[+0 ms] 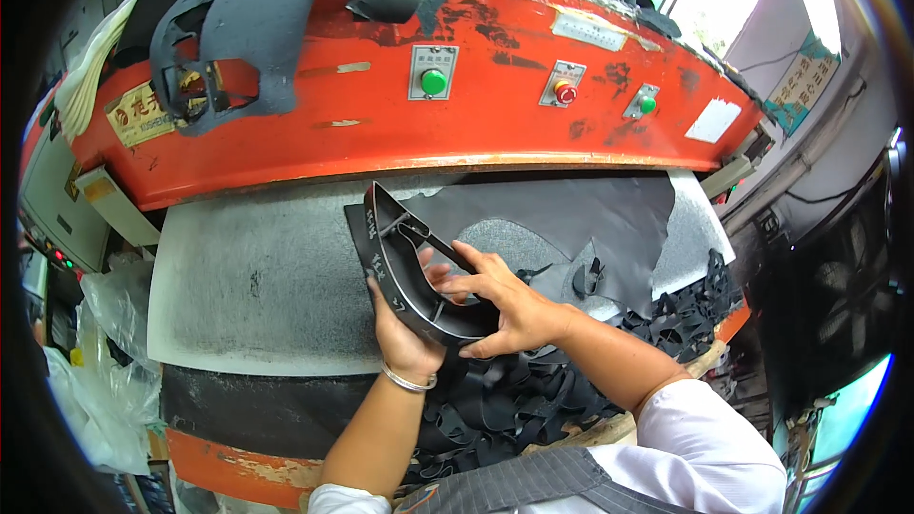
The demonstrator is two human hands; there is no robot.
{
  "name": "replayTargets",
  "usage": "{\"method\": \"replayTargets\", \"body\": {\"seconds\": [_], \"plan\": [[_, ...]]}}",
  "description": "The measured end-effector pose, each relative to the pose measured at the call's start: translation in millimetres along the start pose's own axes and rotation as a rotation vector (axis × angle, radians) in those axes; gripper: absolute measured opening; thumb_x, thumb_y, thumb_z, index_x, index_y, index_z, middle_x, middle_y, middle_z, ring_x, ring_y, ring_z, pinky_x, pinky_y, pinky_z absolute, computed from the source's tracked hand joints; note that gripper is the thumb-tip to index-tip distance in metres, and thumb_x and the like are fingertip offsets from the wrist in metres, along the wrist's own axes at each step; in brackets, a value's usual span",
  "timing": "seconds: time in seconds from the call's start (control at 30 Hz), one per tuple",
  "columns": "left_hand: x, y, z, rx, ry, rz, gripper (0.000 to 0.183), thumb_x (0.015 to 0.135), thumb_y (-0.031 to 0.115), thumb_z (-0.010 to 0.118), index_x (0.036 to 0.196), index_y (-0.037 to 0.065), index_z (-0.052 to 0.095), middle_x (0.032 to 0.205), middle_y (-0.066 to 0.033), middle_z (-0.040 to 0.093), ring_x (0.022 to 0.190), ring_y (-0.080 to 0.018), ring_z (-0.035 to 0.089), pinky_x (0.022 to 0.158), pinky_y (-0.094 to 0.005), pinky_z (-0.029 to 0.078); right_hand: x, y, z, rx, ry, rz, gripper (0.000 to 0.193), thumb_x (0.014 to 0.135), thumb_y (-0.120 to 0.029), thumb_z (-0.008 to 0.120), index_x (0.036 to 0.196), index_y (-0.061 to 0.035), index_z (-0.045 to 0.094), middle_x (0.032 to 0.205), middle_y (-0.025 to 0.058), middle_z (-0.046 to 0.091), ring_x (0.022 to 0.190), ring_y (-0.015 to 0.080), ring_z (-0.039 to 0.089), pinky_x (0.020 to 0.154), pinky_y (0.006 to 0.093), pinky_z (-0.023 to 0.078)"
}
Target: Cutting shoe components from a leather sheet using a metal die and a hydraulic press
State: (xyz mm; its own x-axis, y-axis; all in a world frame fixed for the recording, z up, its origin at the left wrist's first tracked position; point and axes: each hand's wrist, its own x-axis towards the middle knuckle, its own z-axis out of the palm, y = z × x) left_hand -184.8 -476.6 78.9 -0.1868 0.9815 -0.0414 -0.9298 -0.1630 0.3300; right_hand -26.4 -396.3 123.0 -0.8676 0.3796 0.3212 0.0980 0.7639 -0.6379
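A curved black metal cutting die [388,271] is held tilted above the press bed, with pale handwritten marks on its outer wall and crossbars inside. My left hand [407,335] cups its left side from below, the thumb on the outer wall and fingertips showing through the die's opening. My right hand [514,303] grips its right end, thumb at the near edge and fingers over the far one. A dark flat edge shows behind the die's upper left; I cannot tell what it belongs to. Beyond the die, a black leather sheet [590,214] with cut-out gaps lies on the pale cutting board [257,271].
The red press beam [367,133] spans the far side, with green buttons [433,83] and a red knob [565,91]. Grey and black leather pieces [257,29] drape over it. Black offcuts [505,395] pile along the near edge. Clear plastic bags [105,390] hang at left.
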Motion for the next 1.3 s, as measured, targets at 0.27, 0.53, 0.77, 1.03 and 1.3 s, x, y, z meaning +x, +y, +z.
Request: {"method": "replayTargets", "body": {"seconds": [0.27,0.53,0.77,1.03,1.3], "plan": [[-19.8,-4.9,51.0,0.054,0.07,0.054,0.053,0.1,0.052,0.037,0.121,0.006,0.055,0.107,-0.0072,0.061,0.089,-0.0182,0.06,0.081,-0.0368,0.052,-2.2,-43.4,-19.3,-0.07,-0.07,0.132,0.077,0.061,-0.023,0.079,0.133,-0.0159,0.053,0.146,0.0345,0.025,0.125,0.0532,0.036,0.103,0.0545,0.037],[-36.6,-16.0,63.7,0.35,-0.042,-0.133,0.031,0.09,0.024,0.069,0.107,0.001,0.059,0.094,-0.0024,0.063,0.081,-0.0104,0.063,0.077,-0.0258,0.054,-36.1,-70.9,-30.0,-0.305,-0.097,0.114,0.064,0.066,-0.033,0.078,0.121,-0.0061,0.059,0.125,0.0272,0.044,0.124,0.0474,0.038,0.099,0.0515,0.039],[-58.6,2.8,56.5,0.849,-0.076,-0.025,0.042,0.089,0.039,0.07,0.098,-0.001,0.062,0.082,-0.0017,0.062,0.072,-0.0099,0.055,0.067,-0.0253,0.047,-62.6,-76.0,-8.7,0.201,0.049,0.185,0.062,0.079,-0.026,0.079,0.124,0.0039,0.049,0.116,0.0219,0.052,0.1,0.0348,0.057,0.084,0.0399,0.048],[-108.1,66.8,-8.0,0.526,-0.092,-0.198,0.041,0.088,0.043,0.067,0.076,0.007,0.05,0.053,-0.0001,0.037,0.046,-0.0129,0.035,0.049,-0.0337,0.037,-61.3,-112.8,-57.2,0.479,-0.163,0.193,0.038,0.084,-0.016,0.072,0.108,0.0001,0.048,0.081,0.0031,0.06,0.07,0.0082,0.057,0.059,0.026,0.047],[-143.3,116.4,-70.9,1.038,0.155,0.134,0.029,0.091,0.032,0.061,0.087,0.003,0.058,0.06,-0.0032,0.051,0.049,-0.0131,0.043,0.047,-0.0284,0.035,-56.1,-122.9,-88.8,0.298,-0.143,0.23,0.038,0.077,-0.017,0.078,0.101,0.0003,0.054,0.074,0.0042,0.06,0.067,0.0091,0.055,0.057,0.0293,0.044]]}}
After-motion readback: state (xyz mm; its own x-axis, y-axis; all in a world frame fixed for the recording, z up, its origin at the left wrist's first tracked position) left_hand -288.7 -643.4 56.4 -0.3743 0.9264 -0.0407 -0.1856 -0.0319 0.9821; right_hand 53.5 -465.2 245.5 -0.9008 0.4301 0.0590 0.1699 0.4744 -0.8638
